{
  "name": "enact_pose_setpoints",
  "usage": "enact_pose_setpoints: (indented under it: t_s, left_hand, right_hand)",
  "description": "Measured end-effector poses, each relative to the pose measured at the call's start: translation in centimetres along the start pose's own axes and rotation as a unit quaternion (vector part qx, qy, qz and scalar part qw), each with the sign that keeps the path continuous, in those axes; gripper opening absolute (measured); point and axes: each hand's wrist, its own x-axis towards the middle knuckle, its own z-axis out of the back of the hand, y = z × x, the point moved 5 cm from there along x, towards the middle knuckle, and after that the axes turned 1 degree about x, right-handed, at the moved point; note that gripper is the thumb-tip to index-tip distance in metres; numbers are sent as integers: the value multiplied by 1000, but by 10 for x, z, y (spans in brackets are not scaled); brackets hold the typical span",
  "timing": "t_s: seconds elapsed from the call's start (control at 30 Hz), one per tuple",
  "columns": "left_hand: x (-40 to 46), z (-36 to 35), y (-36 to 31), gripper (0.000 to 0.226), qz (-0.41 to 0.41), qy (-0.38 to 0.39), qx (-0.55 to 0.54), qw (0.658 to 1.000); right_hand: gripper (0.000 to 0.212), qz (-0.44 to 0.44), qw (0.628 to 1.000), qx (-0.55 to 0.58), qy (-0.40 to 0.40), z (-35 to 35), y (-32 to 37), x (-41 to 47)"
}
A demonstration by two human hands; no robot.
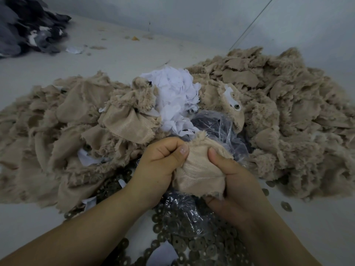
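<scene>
Both hands hold one small beige plush fabric piece (199, 169), its woven backing facing up and fur at the edges. My left hand (159, 166) grips its left edge, thumb pressed on the cloth and fingers curled. My right hand (232, 181) pinches its right side, thumb on top, fingers hidden under the cloth. Just below and between the hands lies a clear plastic bag (184, 214) over many round brownish washers (201, 244).
Heaps of beige plush pieces lie on the left (63, 131) and on the right (288, 112). A pile of white paper scraps (176, 96) sits between them. Dark grey fabric (25, 25) is piled far left. A pale wall (211, 20) rises behind the grey work surface (107, 60).
</scene>
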Motion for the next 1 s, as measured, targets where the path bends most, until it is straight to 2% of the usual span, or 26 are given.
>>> enact_pose_setpoints:
  t_s: [0.3, 0.5, 0.6, 0.73, 0.83, 0.9, 1.0]
  left_hand:
    - [0, -3, 5, 27, 42, 5, -83, 996]
    - [0, 1, 9, 34, 72, 16, -108, 991]
    - [1, 4, 3, 33, 54, 8, -58, 997]
    - [3, 2, -9, 33, -25, 10, 115, 993]
    - [2, 0, -13, 28, -47, -8, 132, 990]
    - [0, -1, -15, 24, -67, -11, 148, 987]
    - [-4, -2, -15, 21, -83, -14, 156, 984]
  right_hand:
    - [36, -18, 1000, -2, 0, 0, -1, -1]
    - [44, -3, 1000, -2, 15, -3, -2, -1]
    - [40, 55, 996, -58, 31, -2, -1, -1]
    - [27, 139, 969, -204, 11, -2, 1, -6]
    - [26, 158, 951, -266, -27, -1, 1, -7]
    - [29, 143, 961, -235, -29, -1, 1, -7]
    - [39, 93, 988, -123, -21, -2, -1, -5]
